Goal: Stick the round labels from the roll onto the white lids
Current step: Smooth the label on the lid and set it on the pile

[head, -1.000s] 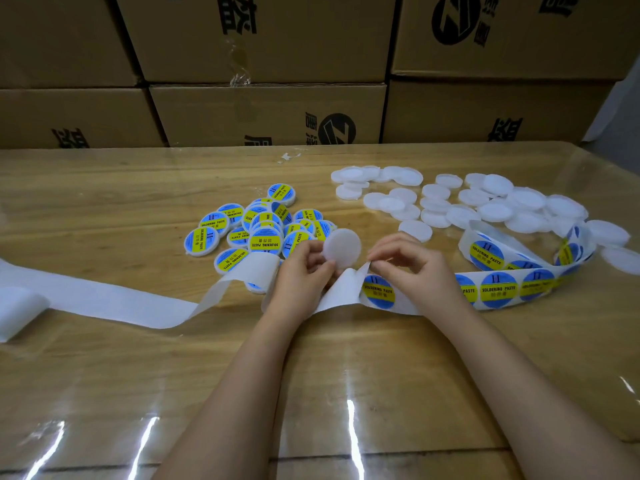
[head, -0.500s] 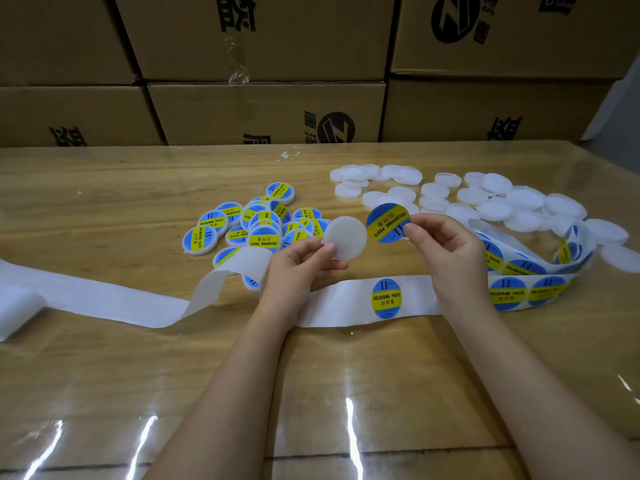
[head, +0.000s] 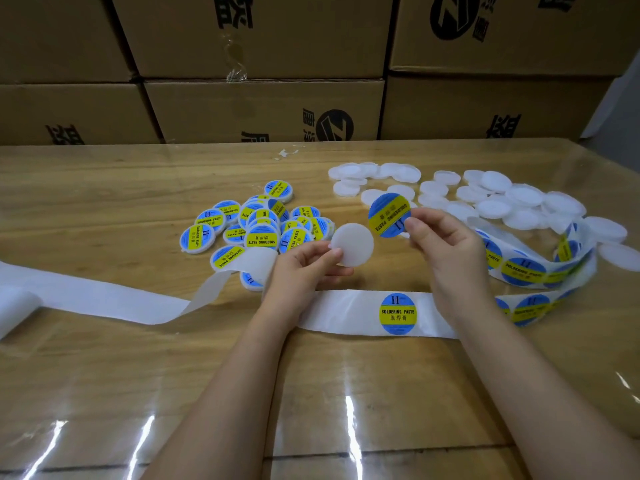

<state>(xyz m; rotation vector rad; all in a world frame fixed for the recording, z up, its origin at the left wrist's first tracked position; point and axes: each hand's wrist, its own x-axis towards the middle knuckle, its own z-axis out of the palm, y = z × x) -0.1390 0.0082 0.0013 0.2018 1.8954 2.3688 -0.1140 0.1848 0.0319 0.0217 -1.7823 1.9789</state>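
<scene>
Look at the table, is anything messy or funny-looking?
Nothing is broken or spilled. The empty backing strip trails loose across the left side of the table and humps up over the pile of labelled lids. A small crumpled clear scrap lies alone near the table's far edge.

Your forearms reach fwd, converging mid-frame, both w/ fingers curled.
L hand (head: 304, 268) pinches lid (head: 353, 242) thumb+fingers; R hand (head: 446, 244) pinches label (head: 386, 214) at fingertips.
</scene>
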